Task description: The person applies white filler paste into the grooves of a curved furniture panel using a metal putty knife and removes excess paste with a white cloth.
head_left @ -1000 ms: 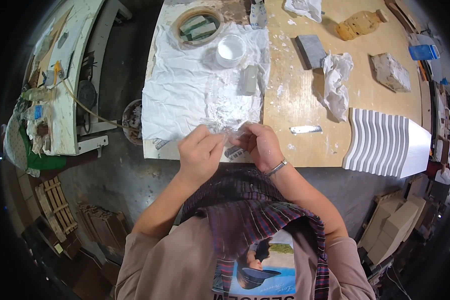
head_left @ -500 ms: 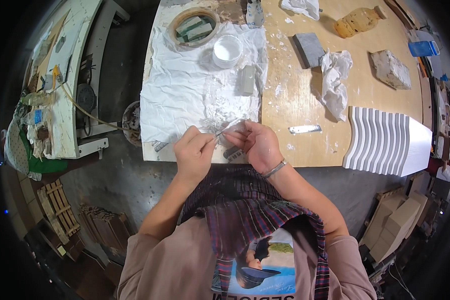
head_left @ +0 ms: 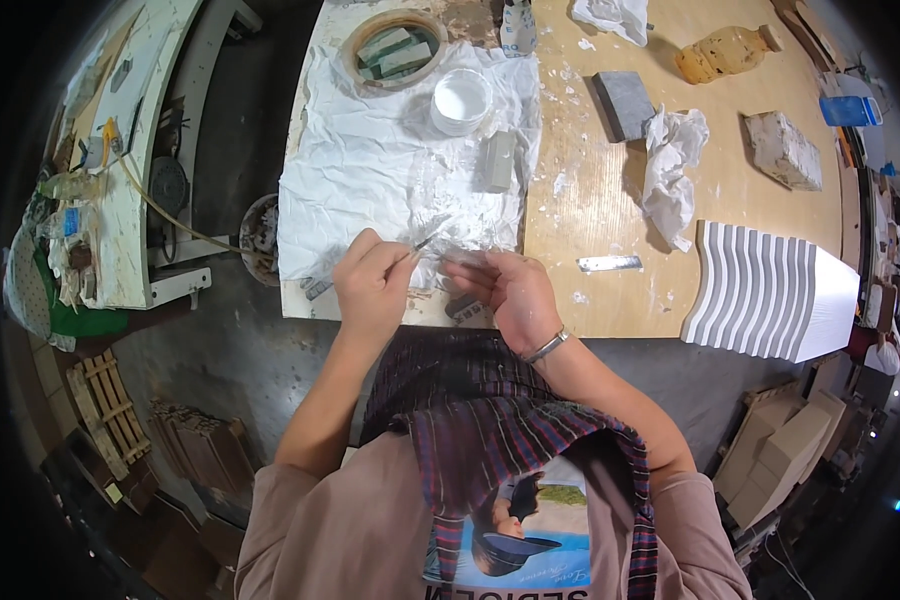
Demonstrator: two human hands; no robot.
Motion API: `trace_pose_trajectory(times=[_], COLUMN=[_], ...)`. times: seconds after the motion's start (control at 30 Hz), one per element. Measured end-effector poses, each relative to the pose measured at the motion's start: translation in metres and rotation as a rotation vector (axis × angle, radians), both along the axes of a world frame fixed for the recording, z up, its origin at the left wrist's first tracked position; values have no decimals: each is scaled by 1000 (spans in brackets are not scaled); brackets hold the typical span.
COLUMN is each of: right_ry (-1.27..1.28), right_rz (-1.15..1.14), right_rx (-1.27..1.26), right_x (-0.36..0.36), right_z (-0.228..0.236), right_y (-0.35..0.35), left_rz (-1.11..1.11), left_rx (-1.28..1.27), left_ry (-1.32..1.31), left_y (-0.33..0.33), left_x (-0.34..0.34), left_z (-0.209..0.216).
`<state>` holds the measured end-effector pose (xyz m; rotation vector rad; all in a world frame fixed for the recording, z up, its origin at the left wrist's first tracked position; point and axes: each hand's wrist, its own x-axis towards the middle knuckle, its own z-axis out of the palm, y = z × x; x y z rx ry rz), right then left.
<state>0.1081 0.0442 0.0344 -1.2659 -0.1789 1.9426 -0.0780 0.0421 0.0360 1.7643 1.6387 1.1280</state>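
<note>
My left hand [head_left: 372, 283] pinches a thin metal blade-like tool [head_left: 432, 236] that points away to the right above the white cloth. Opposite it, my right hand [head_left: 518, 300] is turned palm up, its fingers bent toward the left hand. A small pale piece seems to lie between its thumb and fingers, too blurred to name. White paste [head_left: 455, 205] is smeared on the cloth [head_left: 340, 180] just beyond both hands. Farther off stand an open tub of white paste [head_left: 461, 102] and a grey-green block [head_left: 500, 162].
Beyond the tub, a round basin [head_left: 355, 60] holds several greenish blocks. Rightward on the wooden table lie a metal strip [head_left: 610, 264], crumpled paper [head_left: 670, 175], a dark grey block [head_left: 625, 105], a whitish block [head_left: 782, 150], an amber bottle [head_left: 725, 53] and a wavy ribbed white panel [head_left: 755, 290].
My left hand has moved a little left, away from the right hand, and the tool's blade now shows clear of the right fingers. The right hand stays nearly in place.
</note>
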Motion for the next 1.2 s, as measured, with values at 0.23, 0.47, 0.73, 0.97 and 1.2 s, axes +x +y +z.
trace_pose_trajectory(times=[0.23, 0.47, 0.73, 0.97, 1.2], right_ry=[-98, -41, -138, -208, -216], right_rz=[115, 63, 16, 38, 27], right_rx=[-83, -22, 69, 111, 54], right_x=[-6, -3, -8, -9, -8], right_z=[4, -17, -12, -18, -5], right_y=[2, -10, -9, -12, -8], left_rz=[-11, -95, -143, -87, -133], left_rx=[-27, -191, -189, -128, -136], left_ry=[-27, 68, -31, 55, 23], left_y=[-1, -22, -14, -3, 1], left_x=[-2, -28, -13, -19, -15], left_z=[12, 14, 28, 8, 25])
